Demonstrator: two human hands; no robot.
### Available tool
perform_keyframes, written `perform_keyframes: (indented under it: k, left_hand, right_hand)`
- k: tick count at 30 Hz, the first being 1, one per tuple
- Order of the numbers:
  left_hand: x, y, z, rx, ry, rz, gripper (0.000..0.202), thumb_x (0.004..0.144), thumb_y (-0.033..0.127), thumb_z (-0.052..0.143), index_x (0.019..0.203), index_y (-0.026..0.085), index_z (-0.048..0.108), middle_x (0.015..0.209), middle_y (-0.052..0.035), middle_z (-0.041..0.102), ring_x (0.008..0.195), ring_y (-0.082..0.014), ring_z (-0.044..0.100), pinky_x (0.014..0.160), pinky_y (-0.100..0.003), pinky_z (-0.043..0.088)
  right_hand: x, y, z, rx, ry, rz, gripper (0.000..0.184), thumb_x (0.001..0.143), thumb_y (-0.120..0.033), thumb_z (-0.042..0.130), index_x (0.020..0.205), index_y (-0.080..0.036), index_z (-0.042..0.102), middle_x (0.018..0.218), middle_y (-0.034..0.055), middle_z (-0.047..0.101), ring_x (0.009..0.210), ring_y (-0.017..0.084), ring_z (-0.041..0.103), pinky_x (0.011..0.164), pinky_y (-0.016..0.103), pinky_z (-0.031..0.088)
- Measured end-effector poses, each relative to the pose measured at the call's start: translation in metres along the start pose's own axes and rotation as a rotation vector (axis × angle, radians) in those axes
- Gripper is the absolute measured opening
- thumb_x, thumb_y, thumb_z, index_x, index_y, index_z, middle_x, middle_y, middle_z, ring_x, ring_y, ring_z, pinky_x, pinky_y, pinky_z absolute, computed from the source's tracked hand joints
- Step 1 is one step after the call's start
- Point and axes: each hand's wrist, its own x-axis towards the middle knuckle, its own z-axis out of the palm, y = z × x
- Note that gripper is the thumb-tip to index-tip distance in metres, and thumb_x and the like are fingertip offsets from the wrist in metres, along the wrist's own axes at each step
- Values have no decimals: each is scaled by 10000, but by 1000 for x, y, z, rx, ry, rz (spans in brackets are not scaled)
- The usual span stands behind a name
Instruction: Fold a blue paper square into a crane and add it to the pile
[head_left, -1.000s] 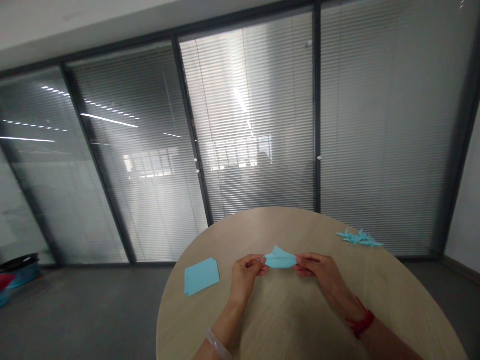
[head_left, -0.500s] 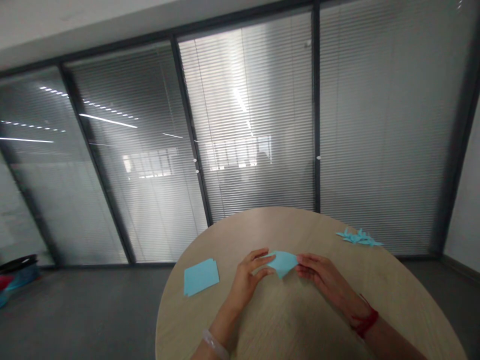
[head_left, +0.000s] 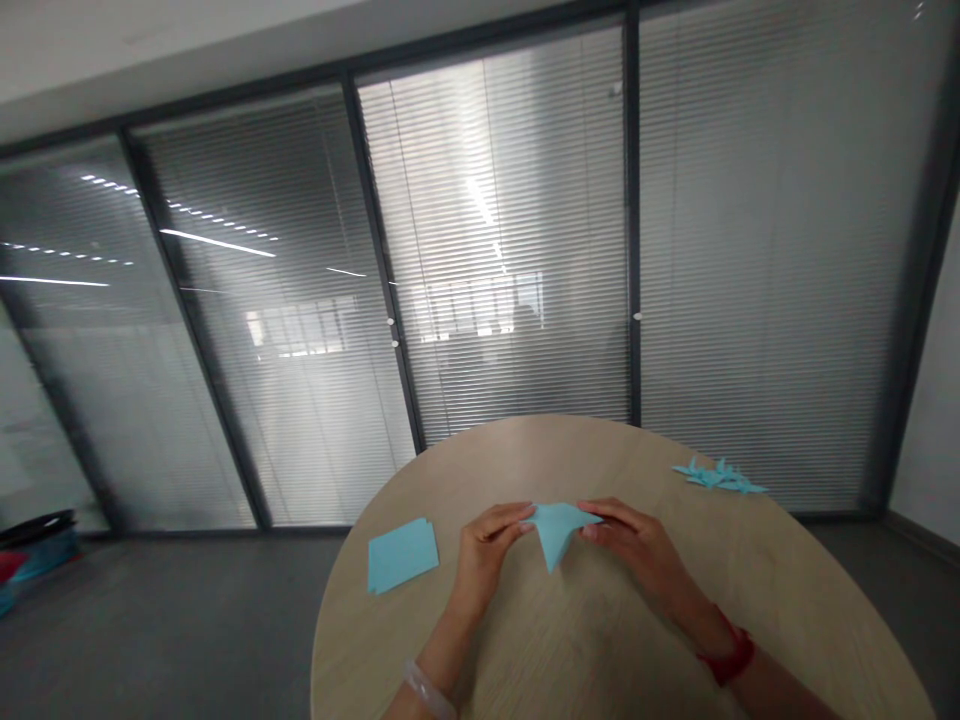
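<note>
A light blue sheet of origami paper (head_left: 556,532), partly folded, is held between both hands over the table. Its lower part narrows to a point toward me. My left hand (head_left: 487,545) pinches the paper's left corner between thumb and fingers. At the right corner, my right hand (head_left: 630,540) grips it the same way, with some of the fingers hidden behind others. To the left of my left hand lies a stack of flat blue paper squares (head_left: 403,556). Beyond my right hand, a small pile of folded blue paper figures (head_left: 720,476) rests near the table's far right edge.
The round wooden table (head_left: 525,450) has its curved far edge close to a glass partition with blinds (head_left: 510,250). On the floor at far left stands a dark-rimmed bin or basket (head_left: 41,540), blurred and cut off by the frame.
Both hands have shifted their grip to the paper's side corners. The paper has changed shape, its lower point now longer and narrower. The stack and the pile have stayed put.
</note>
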Motion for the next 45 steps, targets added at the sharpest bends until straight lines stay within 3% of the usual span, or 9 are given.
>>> perform_keyframes:
  k: [5,12,19,36,45]
  left_hand:
    - [0,-2,2,-45,-16,-34,149,677,299,744,809,235,775,950,-71,740,937,-258,648,891,-362,503]
    - [-1,-5,2,-146,-64,-116,198,694,291,722,870,210,766,1020,-78,727,946,-251,656,877,-358,517]
    - [-2,-9,3,-198,-7,-202,224,675,316,740,848,177,767,869,-82,757,771,-227,695,781,-349,555]
    - [-2,2,3,-161,0,-77,86,699,250,723,739,180,754,881,-58,750,826,-189,671,770,-257,525]
    - [-3,0,6,-173,-54,-95,120,645,276,773,725,187,758,906,-74,744,861,-216,675,788,-295,532]
  right_hand:
    - [1,6,-1,-58,3,-145,234,697,-403,732,842,-222,763,943,72,707,922,220,643,801,300,535]
    - [1,6,-1,-42,97,-149,209,683,-409,742,796,-235,769,887,57,717,856,209,654,765,294,548]
    - [2,10,-3,-73,95,-162,184,691,-402,732,782,-246,769,857,47,724,822,207,663,741,291,547]
    - [0,6,-3,-112,55,-158,195,706,-402,719,729,-208,730,875,56,707,841,206,648,762,279,524]
    - [-1,9,0,-227,5,-183,170,749,-378,692,753,-209,708,880,50,706,863,209,642,807,299,479]
